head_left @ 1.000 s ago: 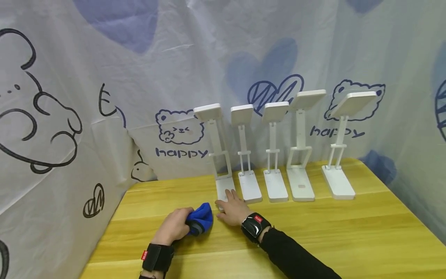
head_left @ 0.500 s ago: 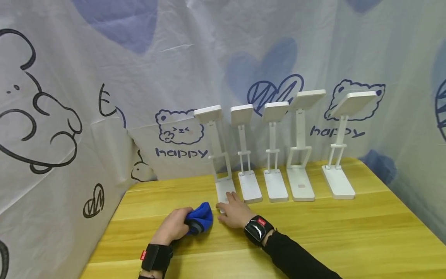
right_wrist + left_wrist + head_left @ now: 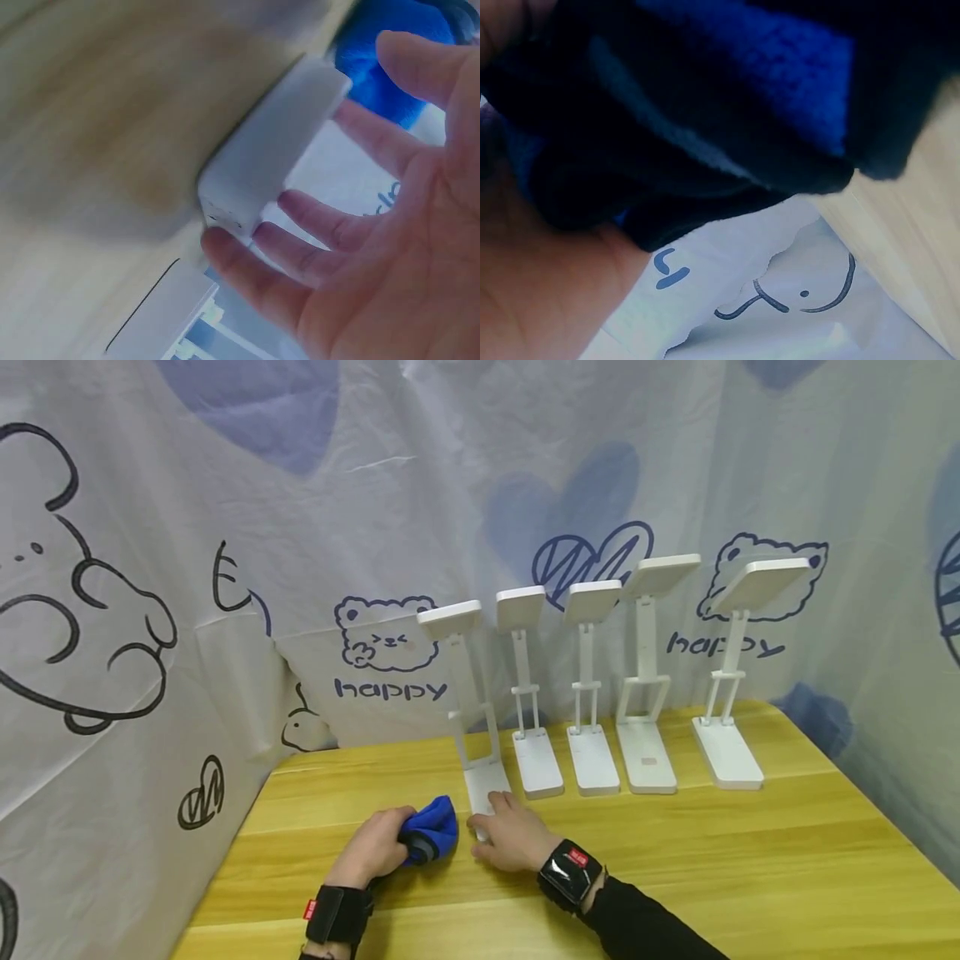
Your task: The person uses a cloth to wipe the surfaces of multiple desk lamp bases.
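Note:
My right hand (image 3: pixel 517 835) spans the front end of the leftmost white desk lamp's base (image 3: pixel 483 781), fingers on its top and sides. In the right wrist view this hand (image 3: pixel 352 232) has its fingertips at the edges of the lamp base (image 3: pixel 262 135), while the thumb stands apart. The lamp is upright, its flat head (image 3: pixel 450 618) tilted forward. To the left, my left hand (image 3: pixel 375 843) grips a bunched blue cloth (image 3: pixel 435 827) with a dark border. Close up in the left wrist view, the fleecy cloth (image 3: pixel 780 67) hides most of the fingers.
Several more white folding desk lamps stand in a row along the back, the nearest one's base (image 3: pixel 538 764) right beside the leftmost lamp. They stand on a yellow wood-grain table (image 3: pixel 712 868). A printed white curtain (image 3: pixel 262 485) hangs behind and at both sides.
My right hand has drawn the leftmost lamp toward me, its head and base now lower in the head view. The left hand and cloth stay nearly still.

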Action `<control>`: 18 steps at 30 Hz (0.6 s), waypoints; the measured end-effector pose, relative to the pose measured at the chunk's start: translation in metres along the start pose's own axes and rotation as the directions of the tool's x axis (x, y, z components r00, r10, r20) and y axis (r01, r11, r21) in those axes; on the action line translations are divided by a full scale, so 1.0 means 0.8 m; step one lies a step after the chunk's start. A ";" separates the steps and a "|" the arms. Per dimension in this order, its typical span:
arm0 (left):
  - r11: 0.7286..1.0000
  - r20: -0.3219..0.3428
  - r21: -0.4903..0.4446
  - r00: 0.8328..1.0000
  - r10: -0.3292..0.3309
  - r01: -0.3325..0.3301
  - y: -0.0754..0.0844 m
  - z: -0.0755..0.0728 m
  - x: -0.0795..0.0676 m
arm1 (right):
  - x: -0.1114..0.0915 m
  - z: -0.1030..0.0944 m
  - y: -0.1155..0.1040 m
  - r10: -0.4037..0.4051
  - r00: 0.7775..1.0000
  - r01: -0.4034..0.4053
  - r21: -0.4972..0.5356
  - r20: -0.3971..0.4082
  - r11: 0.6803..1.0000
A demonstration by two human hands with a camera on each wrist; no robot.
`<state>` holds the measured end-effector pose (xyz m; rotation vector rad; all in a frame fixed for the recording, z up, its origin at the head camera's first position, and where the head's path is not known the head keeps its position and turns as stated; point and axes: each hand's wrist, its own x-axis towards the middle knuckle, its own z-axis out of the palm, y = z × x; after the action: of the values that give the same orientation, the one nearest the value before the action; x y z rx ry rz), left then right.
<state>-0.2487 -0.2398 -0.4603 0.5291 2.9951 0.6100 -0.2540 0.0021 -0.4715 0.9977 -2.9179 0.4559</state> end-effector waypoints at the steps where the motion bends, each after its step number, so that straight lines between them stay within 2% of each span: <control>1: 1.000 -0.002 0.003 1.000 0.003 -0.002 0.000 0.000 0.000 | 0.002 0.000 0.001 0.006 1.000 -0.006 0.014 -0.012 1.000; 4: 1.000 -0.006 0.008 1.000 0.013 -0.013 0.000 0.001 0.000 | 0.010 -0.004 0.006 0.042 0.995 -0.035 0.084 -0.091 0.996; 6: 1.000 -0.011 0.014 1.000 0.021 -0.021 0.000 0.001 0.000 | 0.018 -0.009 0.010 0.077 0.980 -0.051 0.140 -0.183 0.989; 9: 0.999 -0.013 0.022 1.000 0.026 -0.025 -0.001 0.002 0.000 | 0.030 -0.019 0.016 0.093 0.937 -0.025 0.200 -0.337 0.979; 12: 0.999 -0.008 0.026 1.000 0.028 -0.028 -0.001 0.002 0.000 | 0.041 -0.028 0.019 0.089 0.884 0.004 0.197 -0.458 0.980; 16: 0.999 -0.004 0.030 1.000 0.026 -0.026 0.000 0.001 -0.002 | 0.055 -0.036 0.021 0.097 0.837 0.008 0.189 -0.539 0.982; 18: 0.999 -0.006 0.031 1.000 0.023 -0.023 -0.001 0.001 -0.002 | 0.060 -0.039 0.022 0.100 0.825 0.004 0.183 -0.556 0.983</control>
<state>-0.2473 -0.2406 -0.4614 0.5647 3.0133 0.5683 -0.3046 -0.0046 -0.4406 0.6486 -2.3943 0.8587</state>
